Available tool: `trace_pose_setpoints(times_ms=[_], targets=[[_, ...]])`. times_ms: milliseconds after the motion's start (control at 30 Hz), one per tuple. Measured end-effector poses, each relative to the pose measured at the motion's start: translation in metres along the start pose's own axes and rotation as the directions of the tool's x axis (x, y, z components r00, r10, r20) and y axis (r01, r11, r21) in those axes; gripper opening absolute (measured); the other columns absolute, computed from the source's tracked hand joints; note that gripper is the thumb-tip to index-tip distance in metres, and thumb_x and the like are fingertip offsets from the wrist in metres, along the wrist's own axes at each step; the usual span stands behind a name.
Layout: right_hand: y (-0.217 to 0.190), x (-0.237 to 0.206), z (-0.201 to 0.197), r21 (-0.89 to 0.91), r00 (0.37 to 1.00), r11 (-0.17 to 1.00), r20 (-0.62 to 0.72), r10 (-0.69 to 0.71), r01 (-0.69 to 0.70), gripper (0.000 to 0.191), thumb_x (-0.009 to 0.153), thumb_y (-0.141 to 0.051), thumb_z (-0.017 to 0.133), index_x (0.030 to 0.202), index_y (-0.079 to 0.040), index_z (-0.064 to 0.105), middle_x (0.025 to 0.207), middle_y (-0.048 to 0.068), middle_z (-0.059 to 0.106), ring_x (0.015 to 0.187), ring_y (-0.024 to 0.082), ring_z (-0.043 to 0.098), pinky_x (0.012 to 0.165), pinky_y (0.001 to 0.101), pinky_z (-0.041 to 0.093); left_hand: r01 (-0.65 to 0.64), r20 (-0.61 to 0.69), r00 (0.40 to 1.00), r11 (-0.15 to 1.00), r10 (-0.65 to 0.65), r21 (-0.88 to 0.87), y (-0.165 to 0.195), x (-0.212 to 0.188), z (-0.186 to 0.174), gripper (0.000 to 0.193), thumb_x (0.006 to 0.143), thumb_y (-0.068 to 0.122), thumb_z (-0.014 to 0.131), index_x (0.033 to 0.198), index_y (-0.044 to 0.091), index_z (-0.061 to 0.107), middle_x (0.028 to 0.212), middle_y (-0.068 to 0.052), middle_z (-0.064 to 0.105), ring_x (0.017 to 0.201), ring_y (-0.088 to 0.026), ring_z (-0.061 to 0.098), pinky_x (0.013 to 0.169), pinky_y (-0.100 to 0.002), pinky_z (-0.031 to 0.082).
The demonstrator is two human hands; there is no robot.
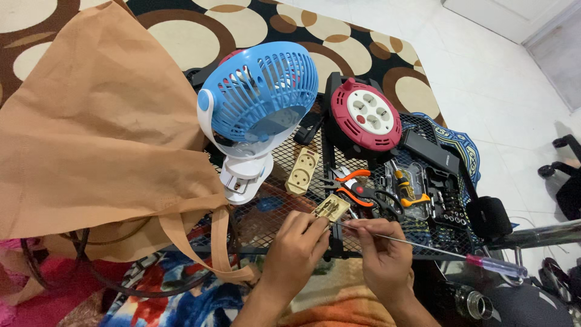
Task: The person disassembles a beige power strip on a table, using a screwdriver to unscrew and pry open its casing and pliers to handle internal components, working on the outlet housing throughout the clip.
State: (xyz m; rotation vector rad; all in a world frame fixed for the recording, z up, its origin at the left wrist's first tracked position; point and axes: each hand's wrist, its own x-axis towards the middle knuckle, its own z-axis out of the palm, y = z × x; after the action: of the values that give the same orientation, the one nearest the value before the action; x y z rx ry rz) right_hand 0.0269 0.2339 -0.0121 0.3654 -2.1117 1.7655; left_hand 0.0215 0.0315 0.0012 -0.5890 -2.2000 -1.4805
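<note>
**Head view: a small socket part pinched over the mesh table**

Head view, from the biggest things down. A large tan cloth bag [103, 127] slumps over the left side of the black wire-mesh table [284, 154], its strap hanging off the near edge. Beside it stands a blue and white clip fan [257, 100], tilted back on its white clamp. To the right lies a red cable reel [366, 118] with round outlets in its face, then an open black case of driver bits [433, 191]. Between fan and case lie a beige double socket [302, 171] and orange-handled pliers [351, 184].

At the near edge, the left hand [296, 248] holds a small beige socket part [330, 209] between thumb and fingertips, its brass contacts facing up, just above the mesh. The right hand [381, 254] is closed on the thin metal shaft of a long screwdriver [423, 245], whose clear handle with a red end points off to the right; the tip meets the part's edge.

The part looks light, stiff and brittle: thin plastic with small metal strips that would likely bend or spring loose. It is best held by its outer plastic sides, as the left hand does, away from the contacts. The screwdriver is rigid but slim and smooth; a grip far down the shaft gives fine control and little turning force.
</note>
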Motion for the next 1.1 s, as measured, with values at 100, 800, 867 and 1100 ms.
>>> trace_pose_setpoints(times_ms=[100, 800, 867, 1100], targets=[[0.001, 0.0, 0.0, -0.03, 1.0, 0.999, 0.014, -0.015, 0.015, 0.012, 0.099, 0.009, 0.055, 0.106, 0.001, 0.051, 0.107, 0.021, 0.07, 0.106, 0.027, 0.074, 0.091, 0.0385, 0.066, 0.01, 0.02, 1.0, 1.0, -0.01, -0.002, 0.0, 0.001, 0.0, 0.02, 0.09, 0.007, 0.073, 0.107, -0.001, 0.069, 0.098, -0.012, 0.064, 0.094, -0.03, 0.062, 0.078, -0.041, 0.054], [-0.007, 0.007, 0.009, -0.044, 0.999, 0.998, -0.014, 0.048, -0.049, 0.006, 0.098, 0.007, 0.06, 0.101, 0.003, 0.057, 0.105, 0.019, 0.074, 0.102, 0.023, 0.076, 0.089, 0.0336, 0.064, 0.009, 0.014, 1.0, 0.999, -0.009, 0.04, 0.002, 0.002, -0.002, 0.026, 0.088, 0.005, 0.073, 0.112, -0.002, 0.068, 0.099, -0.014, 0.063, 0.096, -0.032, 0.06, 0.081, -0.042, 0.052], [-0.006, 0.009, 0.009, 0.01, 0.997, 0.997, -0.02, 0.078, -0.078, 0.007, 0.099, 0.007, 0.058, 0.102, 0.003, 0.055, 0.104, 0.019, 0.073, 0.102, 0.023, 0.076, 0.09, 0.0343, 0.064, 0.022, -0.017, 1.0, 0.999, -0.021, 0.027, 0.003, 0.004, -0.003, 0.03, 0.09, 0.006, 0.073, 0.117, -0.004, 0.066, 0.099, -0.014, 0.064, 0.095, -0.032, 0.061, 0.081, -0.041, 0.052], [-0.015, 0.024, 0.014, -0.092, 0.998, 0.996, 0.06, 0.024, -0.019, 0.008, 0.1, 0.006, 0.059, 0.104, 0.002, 0.053, 0.106, 0.018, 0.072, 0.1, 0.02, 0.074, 0.087, 0.0296, 0.062, 0.171, 0.007, 0.985, 0.972, -0.172, -0.163, 0.008, 0.01, -0.011, 0.031, 0.091, 0.007, 0.072, 0.118, -0.006, 0.064, 0.101, -0.019, 0.067, 0.09, -0.036, 0.068, 0.076, -0.042, 0.055]])
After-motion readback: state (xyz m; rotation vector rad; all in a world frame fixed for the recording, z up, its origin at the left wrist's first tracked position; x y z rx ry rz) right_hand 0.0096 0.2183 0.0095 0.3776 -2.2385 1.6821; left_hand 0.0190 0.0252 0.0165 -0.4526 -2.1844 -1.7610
